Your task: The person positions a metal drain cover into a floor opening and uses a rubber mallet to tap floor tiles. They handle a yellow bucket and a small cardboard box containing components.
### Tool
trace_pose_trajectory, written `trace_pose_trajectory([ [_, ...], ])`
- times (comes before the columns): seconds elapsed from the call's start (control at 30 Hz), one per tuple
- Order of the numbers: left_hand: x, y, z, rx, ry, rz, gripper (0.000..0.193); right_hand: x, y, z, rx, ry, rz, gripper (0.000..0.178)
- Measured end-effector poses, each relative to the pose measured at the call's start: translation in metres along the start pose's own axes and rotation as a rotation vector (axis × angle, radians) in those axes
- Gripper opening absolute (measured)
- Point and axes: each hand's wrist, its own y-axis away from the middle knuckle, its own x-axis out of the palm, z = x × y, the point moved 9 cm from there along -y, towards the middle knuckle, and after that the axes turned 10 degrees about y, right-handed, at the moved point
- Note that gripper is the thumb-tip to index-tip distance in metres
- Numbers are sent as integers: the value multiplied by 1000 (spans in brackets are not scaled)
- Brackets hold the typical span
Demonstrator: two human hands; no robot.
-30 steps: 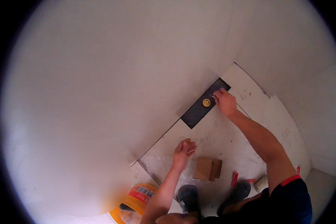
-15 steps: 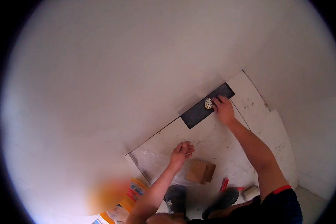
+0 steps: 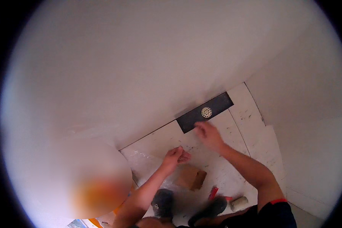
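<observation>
A round, pale drain cover (image 3: 206, 112) dotted with small holes sits on a dark rectangular panel (image 3: 190, 125) set in the floor along the wall. My right hand (image 3: 209, 135) is over the panel's near edge, apart from the cover; its fingers are smeared by motion. Farther left and nearer to me, my left hand (image 3: 175, 157) hangs above the floor beside a brown cardboard box (image 3: 187, 177). Its thumb and forefinger are pinched together and the other fingers are loosely bent. Whatever the pinch holds, if anything, is too small to make out.
Clear plastic film (image 3: 140, 155) lies on the pale, marked floor tiles (image 3: 226, 142). By my shoes are a red-handled tool (image 3: 213, 193) and a pale roller-like cylinder (image 3: 238, 204). Partly hidden yellow packaging stands at the lower left. Walls rise beyond the panel and at the right.
My right hand has left the drain cover and moved left and toward me, leaving the whole cover in sight. My left hand keeps its pinched shape. The whole view has shifted slightly.
</observation>
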Motion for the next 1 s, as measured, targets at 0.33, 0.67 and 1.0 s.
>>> trace_pose_trajectory([
  [0.33,27,11,2,-94,-37,67,40,19,24,-33,454,-418,210,28],
  [0.67,25,19,-27,271,-621,-85,23,-34,14,-92,428,-88,82,39],
  [1.0,6,43,-69,306,-1259,-160,42,13,195,-8,345,-57,462,41],
])
